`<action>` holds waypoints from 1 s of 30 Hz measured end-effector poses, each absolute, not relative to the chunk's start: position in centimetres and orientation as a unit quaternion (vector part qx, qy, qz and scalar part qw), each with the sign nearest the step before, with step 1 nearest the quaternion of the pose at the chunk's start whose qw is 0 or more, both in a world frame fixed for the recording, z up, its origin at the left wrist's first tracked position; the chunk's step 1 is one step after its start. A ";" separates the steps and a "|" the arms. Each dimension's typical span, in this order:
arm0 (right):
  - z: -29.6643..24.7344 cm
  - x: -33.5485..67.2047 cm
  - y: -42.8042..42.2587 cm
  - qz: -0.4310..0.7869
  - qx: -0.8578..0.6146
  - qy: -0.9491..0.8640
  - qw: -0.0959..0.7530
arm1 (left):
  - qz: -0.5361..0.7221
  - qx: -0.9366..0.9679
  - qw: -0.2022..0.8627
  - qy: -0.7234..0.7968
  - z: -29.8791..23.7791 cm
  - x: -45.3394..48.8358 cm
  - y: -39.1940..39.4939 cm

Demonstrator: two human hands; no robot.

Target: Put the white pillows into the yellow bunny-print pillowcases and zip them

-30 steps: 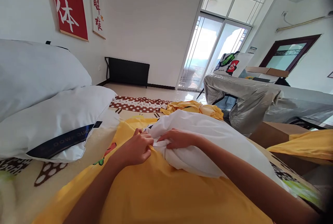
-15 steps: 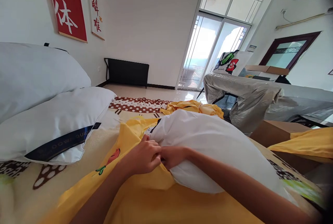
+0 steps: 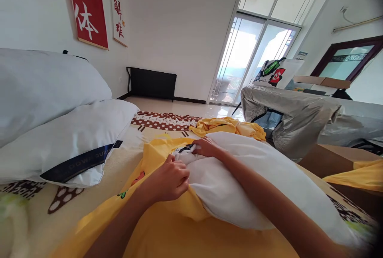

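Note:
A white pillow [image 3: 254, 178] lies partly inside a yellow pillowcase [image 3: 173, 218], its far-left end at the case's mouth. My left hand [image 3: 173, 179] is closed on the edge of the pillowcase beside that end. At the pillow's upper left corner, my right hand [image 3: 206, 147] pinches the white fabric near a dark label; its fingertips are partly hidden. An orange and green print [image 3: 137, 178] shows on the pillowcase left of my left hand.
Two stacked white pillows [image 3: 74, 142] lie at left. A crumpled yellow cloth [image 3: 230, 126] is beyond the pillow. At right stand a cardboard box [image 3: 332, 162] with yellow cloth over it and a plastic-wrapped table [image 3: 299, 106]. A patterned blanket [image 3: 128, 154] lies underneath.
My right hand has moved up and away from my left hand to the pillow's upper corner. My left hand keeps its hold. The view has turned slightly left.

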State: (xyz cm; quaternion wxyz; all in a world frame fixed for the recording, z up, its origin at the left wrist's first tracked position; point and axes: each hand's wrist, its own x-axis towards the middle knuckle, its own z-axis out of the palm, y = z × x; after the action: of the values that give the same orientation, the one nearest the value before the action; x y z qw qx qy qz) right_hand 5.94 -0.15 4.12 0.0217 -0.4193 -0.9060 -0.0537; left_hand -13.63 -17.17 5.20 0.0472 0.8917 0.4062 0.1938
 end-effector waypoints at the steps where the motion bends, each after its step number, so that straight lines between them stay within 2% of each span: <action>1: 4.0 5.7 -0.8 -0.066 -0.420 -0.905 0.017 | 0.191 0.886 0.044 0.421 5.0 -13.8 -16.8; 5: 4.6 5.0 -4.2 -0.112 -0.413 -0.904 0.000 | 0.193 0.862 0.036 0.468 4.0 -14.6 -15.2; 11: 5.7 4.8 -8.3 -0.185 -0.406 -0.894 -0.021 | 0.226 0.866 -0.018 0.446 2.8 -14.8 -14.4; 17: 6.0 4.9 -10.0 -0.201 -0.385 -0.900 -0.033 | 0.223 0.763 -0.128 0.593 3.2 -14.5 -15.3; 23: 7.0 5.1 -12.0 -0.157 -0.325 -0.932 -0.034 | 0.125 0.751 0.023 0.648 3.0 -15.1 -15.1; 30: 8.3 5.5 -13.9 -0.097 -0.254 -0.957 -0.100 | 0.116 0.753 0.091 0.641 1.7 -15.4 -14.2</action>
State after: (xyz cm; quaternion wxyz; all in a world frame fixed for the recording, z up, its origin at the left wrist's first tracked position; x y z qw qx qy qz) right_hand 5.51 -13.94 8.27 -0.1004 -0.2536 -0.9572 -0.0973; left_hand -15.42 -14.21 1.74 0.0906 0.7534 0.6408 0.1163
